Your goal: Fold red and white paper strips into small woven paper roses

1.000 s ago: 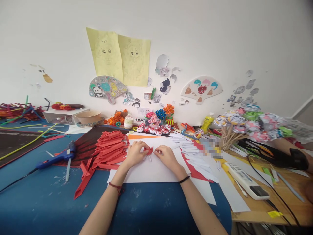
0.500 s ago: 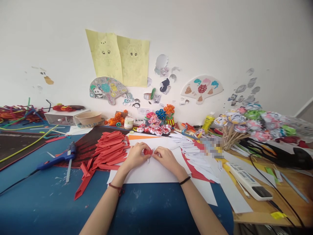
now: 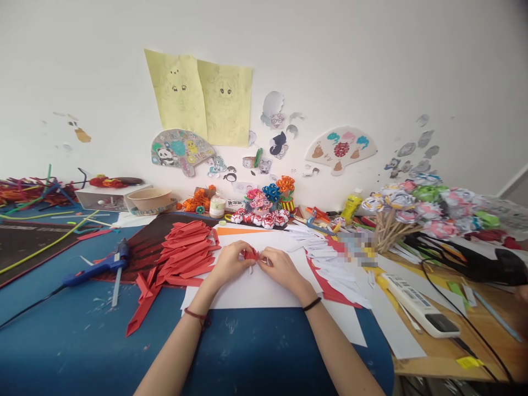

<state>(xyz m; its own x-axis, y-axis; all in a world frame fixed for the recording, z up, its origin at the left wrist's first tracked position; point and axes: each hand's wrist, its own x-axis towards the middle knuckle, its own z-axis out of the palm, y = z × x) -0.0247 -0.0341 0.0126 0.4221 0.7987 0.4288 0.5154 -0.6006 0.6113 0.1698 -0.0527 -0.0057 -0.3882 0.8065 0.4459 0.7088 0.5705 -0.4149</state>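
A small red folded-paper piece [image 3: 250, 254] with a bit of white under it is held between both hands over white paper sheets [image 3: 251, 297]. My left hand [image 3: 231, 263] is closed round its left side. The thumb and fingers of my right hand [image 3: 280, 268] pinch its right edge. Left of my hands lies a pile of folded red paper strips [image 3: 185, 250], with a few loose ones in front. To the right are many folded white paper strips [image 3: 325, 258] on red paper.
A blue glue gun [image 3: 97, 268] with its cord lies at left. Finished red-and-white paper flowers [image 3: 268, 220] stand behind my hands. A bunch of stick-stemmed paper flowers [image 3: 396, 206], a white power strip [image 3: 418, 305] and black cables are at right. A blurred person's hand [image 3: 522, 294] shows at the right edge.
My fingers have shifted slightly on the red piece, the right hand moving a little nearer the left. A blurred hand of another person has appeared at the right edge.
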